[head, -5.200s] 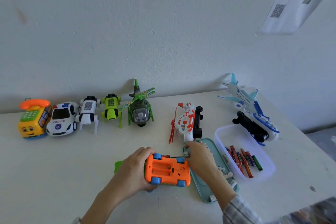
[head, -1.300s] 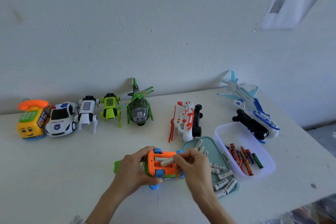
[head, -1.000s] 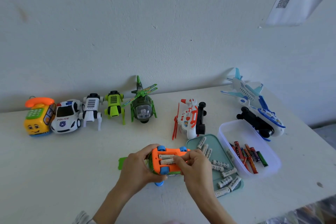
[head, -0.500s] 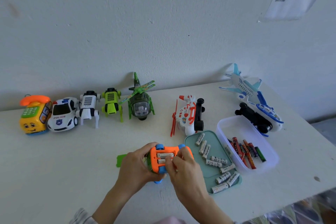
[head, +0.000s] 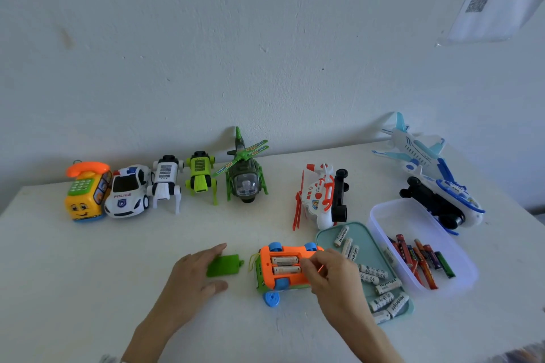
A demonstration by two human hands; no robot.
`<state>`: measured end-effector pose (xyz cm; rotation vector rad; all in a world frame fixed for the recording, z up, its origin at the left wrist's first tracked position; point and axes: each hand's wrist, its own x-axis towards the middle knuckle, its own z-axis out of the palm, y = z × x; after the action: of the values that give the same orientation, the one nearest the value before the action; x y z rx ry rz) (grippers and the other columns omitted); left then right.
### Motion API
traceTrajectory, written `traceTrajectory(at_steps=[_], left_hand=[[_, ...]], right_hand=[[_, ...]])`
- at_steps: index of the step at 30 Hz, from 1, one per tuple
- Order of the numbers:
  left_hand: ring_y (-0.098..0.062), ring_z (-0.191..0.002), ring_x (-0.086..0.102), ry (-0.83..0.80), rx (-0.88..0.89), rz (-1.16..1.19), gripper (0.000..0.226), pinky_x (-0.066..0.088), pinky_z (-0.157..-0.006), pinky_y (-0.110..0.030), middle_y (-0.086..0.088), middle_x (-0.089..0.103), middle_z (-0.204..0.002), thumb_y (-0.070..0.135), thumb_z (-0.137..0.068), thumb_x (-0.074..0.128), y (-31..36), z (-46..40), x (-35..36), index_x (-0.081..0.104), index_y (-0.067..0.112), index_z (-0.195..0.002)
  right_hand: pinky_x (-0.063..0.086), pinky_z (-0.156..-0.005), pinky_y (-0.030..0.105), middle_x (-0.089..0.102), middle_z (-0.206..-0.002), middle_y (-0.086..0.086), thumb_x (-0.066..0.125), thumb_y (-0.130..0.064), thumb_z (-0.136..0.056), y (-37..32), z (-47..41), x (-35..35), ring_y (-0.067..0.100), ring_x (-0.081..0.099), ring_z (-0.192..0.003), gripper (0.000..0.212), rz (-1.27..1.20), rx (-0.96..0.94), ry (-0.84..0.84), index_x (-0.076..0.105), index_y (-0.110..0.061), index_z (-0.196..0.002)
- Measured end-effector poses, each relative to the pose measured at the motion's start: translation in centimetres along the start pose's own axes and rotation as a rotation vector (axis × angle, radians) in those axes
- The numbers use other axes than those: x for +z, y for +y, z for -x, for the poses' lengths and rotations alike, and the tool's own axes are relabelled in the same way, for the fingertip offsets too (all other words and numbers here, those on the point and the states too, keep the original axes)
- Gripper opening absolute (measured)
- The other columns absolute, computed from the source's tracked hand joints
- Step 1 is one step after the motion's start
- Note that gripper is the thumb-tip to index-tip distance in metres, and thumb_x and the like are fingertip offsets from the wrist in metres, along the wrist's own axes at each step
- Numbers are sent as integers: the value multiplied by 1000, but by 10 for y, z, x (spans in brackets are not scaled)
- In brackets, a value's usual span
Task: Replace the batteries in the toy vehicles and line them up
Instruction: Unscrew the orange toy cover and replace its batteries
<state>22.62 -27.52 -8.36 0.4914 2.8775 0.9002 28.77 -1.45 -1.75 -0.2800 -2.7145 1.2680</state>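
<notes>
An orange toy car (head: 283, 267) lies upside down on the white table, its battery bay open with two white batteries (head: 285, 265) in it. My right hand (head: 327, 277) grips the car's right end, fingers curled over the underside beside the batteries. The green battery cover (head: 224, 265) lies flat just left of the car. My left hand (head: 194, 271) is spread around the cover, fingers above it and thumb below, with its fingertips at the cover's edge. A teal tray (head: 365, 244) right of the car holds several white batteries.
A clear tub (head: 383, 215) with several coloured batteries (head: 421, 259) stands right of the tray. Along the wall stand a yellow phone car (head: 85, 194), police car (head: 128, 193), white robot dog (head: 165, 183), green robot dog (head: 200, 180) and green helicopter (head: 246, 180). A white-red helicopter (head: 321, 200) and two planes (head: 442, 203) lie at right.
My left hand has let go of the orange car and moved left to the green cover. My right hand stays on the car, which now rests on the table.
</notes>
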Motion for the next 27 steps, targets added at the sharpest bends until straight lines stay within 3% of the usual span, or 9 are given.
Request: traceTrajectory(at_steps=[4, 6, 9, 11, 13, 15, 17, 21, 27], left_hand=[[-9, -75, 65, 114, 105, -118, 94, 53, -78, -41, 17, 69, -92, 24, -57, 91, -3, 0, 5, 40, 35, -135], [-7, -76, 63, 154, 107, -110, 87, 53, -79, -39, 17, 67, -92, 23, -64, 88, 1, -1, 1, 40, 32, -136], [-3, -87, 62, 262, 48, 66, 73, 46, -82, -18, 17, 64, -97, 18, -73, 80, 19, -2, -15, 46, 21, -137], [3, -91, 61, 320, 72, 158, 72, 41, -80, -5, 21, 64, -99, 19, -74, 78, 40, -3, -29, 43, 25, -136], [7, -97, 58, 279, 154, 194, 73, 41, -80, -2, 22, 63, -101, 23, -74, 78, 64, -2, -40, 40, 32, -136], [6, -101, 57, 173, 241, 191, 73, 41, -81, -4, 23, 63, -103, 29, -75, 77, 87, -1, -46, 36, 45, -135], [4, -104, 56, 86, 302, 178, 70, 37, -88, -6, 23, 62, -105, 34, -77, 75, 105, -1, -45, 33, 53, -130], [1, -105, 55, 8, 378, 223, 60, 38, -88, -9, 22, 61, -107, 29, -81, 75, 123, -6, -38, 37, 50, -122], [1, -110, 53, -4, 333, 286, 50, 38, -90, -8, 26, 57, -111, 44, -79, 72, 125, -9, -27, 38, 55, -115]], right_hand=[[35, -52, 21, 53, -59, -3, 64, -15, -86, -1, 0, -8, 11, 47, -52, 26, -55, 11, 10, 61, -11, -61], [32, -48, 16, 49, -53, -7, 64, -13, -86, -3, 0, -14, 7, 42, -49, 26, -89, 3, 20, 60, -9, -60], [33, -49, 13, 47, -50, -10, 66, -10, -85, -3, -1, -23, 5, 44, -50, 27, -124, -43, 59, 59, -8, -60], [35, -53, 10, 55, -62, -14, 69, -11, -84, -6, -2, -28, 2, 50, -58, 22, -82, -143, 61, 62, -18, -65], [38, -66, 6, 61, -89, -22, 70, -21, -84, -10, -3, -33, -6, 55, -78, 8, 3, -291, 7, 69, -26, -90], [35, -86, 3, 55, -117, -26, 66, -32, -85, -14, -3, -35, -12, 48, -105, 32, 66, -410, -84, 65, -27, -116], [30, -97, 4, 50, -132, -22, 65, -34, -85, -20, -5, -35, -8, 42, -120, 40, 101, -499, -148, 59, -28, -125], [50, -87, 24, 64, -120, -7, 71, -24, -80, -21, -8, -32, 10, 56, -109, 32, 197, -632, -154, 66, -21, -111], [52, -71, 25, 68, -101, -4, 77, -14, -69, -18, -10, -32, 17, 62, -92, 21, 276, -661, -158, 69, -19, -87]])
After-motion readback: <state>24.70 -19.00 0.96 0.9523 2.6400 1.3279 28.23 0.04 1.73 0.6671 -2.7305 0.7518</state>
